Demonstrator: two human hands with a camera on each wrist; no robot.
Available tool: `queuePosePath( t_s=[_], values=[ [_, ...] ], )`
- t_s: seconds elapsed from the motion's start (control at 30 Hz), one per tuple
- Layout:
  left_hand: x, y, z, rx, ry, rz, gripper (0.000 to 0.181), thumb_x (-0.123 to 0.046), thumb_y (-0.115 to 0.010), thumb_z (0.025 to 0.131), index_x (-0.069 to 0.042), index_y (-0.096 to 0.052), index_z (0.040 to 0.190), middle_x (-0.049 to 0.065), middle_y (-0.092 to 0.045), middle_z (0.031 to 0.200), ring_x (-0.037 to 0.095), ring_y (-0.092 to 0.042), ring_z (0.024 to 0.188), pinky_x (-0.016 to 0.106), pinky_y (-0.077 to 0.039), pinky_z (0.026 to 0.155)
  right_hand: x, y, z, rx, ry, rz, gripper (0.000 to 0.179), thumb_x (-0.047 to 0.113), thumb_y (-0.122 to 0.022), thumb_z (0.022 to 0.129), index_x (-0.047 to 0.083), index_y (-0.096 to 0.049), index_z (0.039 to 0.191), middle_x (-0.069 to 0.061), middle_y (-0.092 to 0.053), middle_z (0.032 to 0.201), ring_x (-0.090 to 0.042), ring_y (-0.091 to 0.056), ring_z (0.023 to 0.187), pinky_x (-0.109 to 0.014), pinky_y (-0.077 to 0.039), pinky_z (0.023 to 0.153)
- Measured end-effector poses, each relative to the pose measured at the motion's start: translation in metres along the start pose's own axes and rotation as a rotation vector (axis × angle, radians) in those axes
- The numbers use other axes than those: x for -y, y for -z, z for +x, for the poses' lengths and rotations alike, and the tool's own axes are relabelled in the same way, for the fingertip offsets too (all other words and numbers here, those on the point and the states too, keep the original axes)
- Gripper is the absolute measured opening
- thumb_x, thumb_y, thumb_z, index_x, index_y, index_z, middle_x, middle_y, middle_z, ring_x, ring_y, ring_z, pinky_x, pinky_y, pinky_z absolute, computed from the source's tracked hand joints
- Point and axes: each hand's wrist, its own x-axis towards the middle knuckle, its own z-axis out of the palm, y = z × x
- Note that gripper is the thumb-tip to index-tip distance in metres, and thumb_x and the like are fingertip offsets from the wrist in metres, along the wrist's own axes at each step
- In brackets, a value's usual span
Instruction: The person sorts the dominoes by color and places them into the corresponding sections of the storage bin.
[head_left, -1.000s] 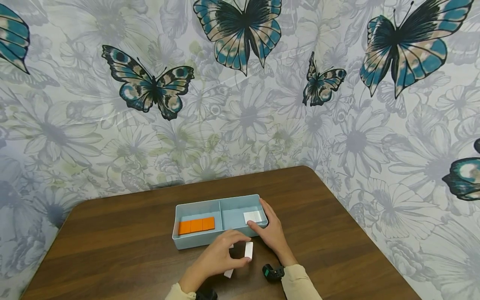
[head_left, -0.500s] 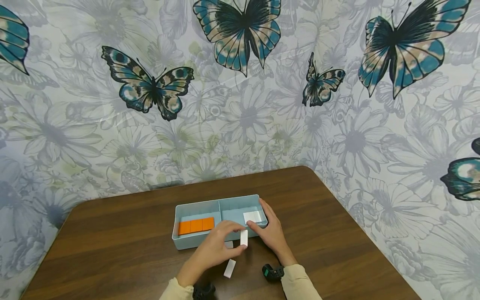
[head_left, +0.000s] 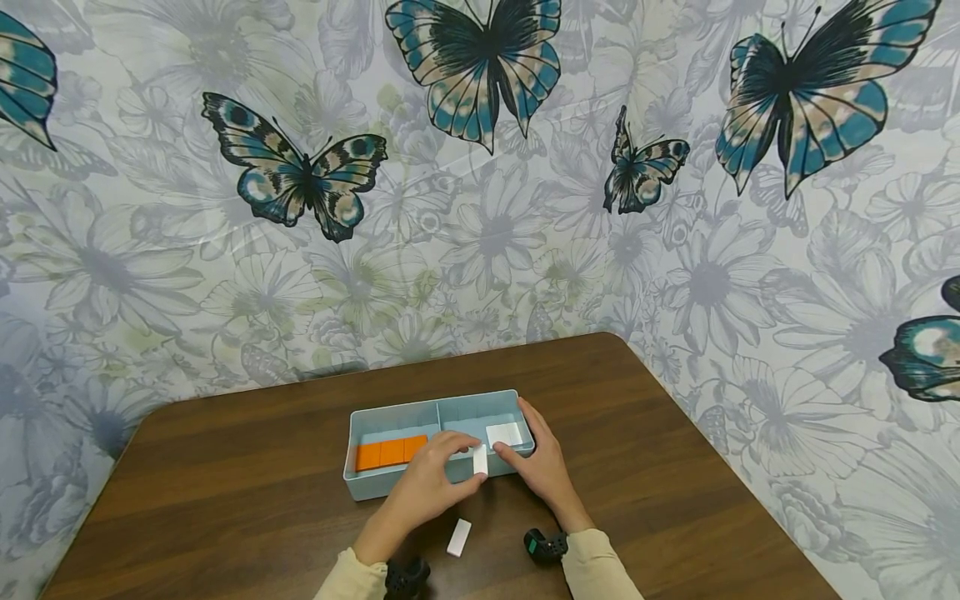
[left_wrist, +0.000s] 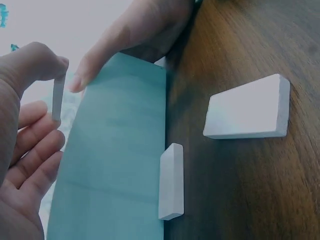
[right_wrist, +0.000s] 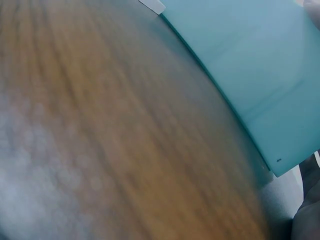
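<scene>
My left hand [head_left: 423, 485] pinches a small flat white block [head_left: 480, 460] between thumb and fingertips, upright at the front rim of a pale blue two-compartment box [head_left: 397, 482]. In the left wrist view that block [left_wrist: 58, 97] shows edge-on, above the rim. My right hand [head_left: 551, 473] grips the right end of the box, thumb at the front rim. Several white blocks [head_left: 504, 434] lie together in the right compartment. A row of orange blocks [head_left: 381, 454] fills part of the left one.
One white block [head_left: 459, 537] lies on the brown wooden table [head_left: 247, 492] in front of the box. Another white block [left_wrist: 171, 182] is right by the box's front wall, hidden behind my left hand in the head view. A butterfly-patterned wall covering [head_left: 495, 275] stands behind the table.
My left hand has lifted the white block forward and slightly left, from in front of the box to its front rim. My right hand has stayed on the box.
</scene>
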Motion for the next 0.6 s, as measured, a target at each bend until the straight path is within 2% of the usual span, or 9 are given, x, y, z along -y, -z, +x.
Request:
queuePosePath(
  t_s=[0.23, 0.6],
  values=[
    [0.005, -0.002, 0.002, -0.006, 0.060, -0.002, 0.039, -0.017, -0.086, 0.084, -0.008, -0.071, 0.120, 0.004, -0.070, 0.115, 0.024, -0.067, 0.099, 0.043, -0.059, 0.087, 0.000, 0.001, 0.000, -0.004, 0.000, 0.009, 0.089, 0.038, -0.085, 0.085, 0.020, -0.041, 0.159, -0.006, -0.042, 0.162, -0.033, -0.045, 0.145, -0.059, -0.037, 0.116],
    [0.007, -0.001, 0.016, 0.010, 0.127, -0.034, 0.037, -0.013, -0.085, 0.084, -0.005, -0.072, 0.118, 0.010, -0.070, 0.114, 0.032, -0.068, 0.098, 0.052, -0.058, 0.085, -0.003, 0.000, 0.001, -0.015, 0.018, 0.001, 0.088, 0.038, -0.085, 0.084, 0.016, -0.043, 0.158, -0.005, -0.044, 0.161, -0.032, -0.046, 0.144, -0.059, -0.039, 0.114]
  ],
)
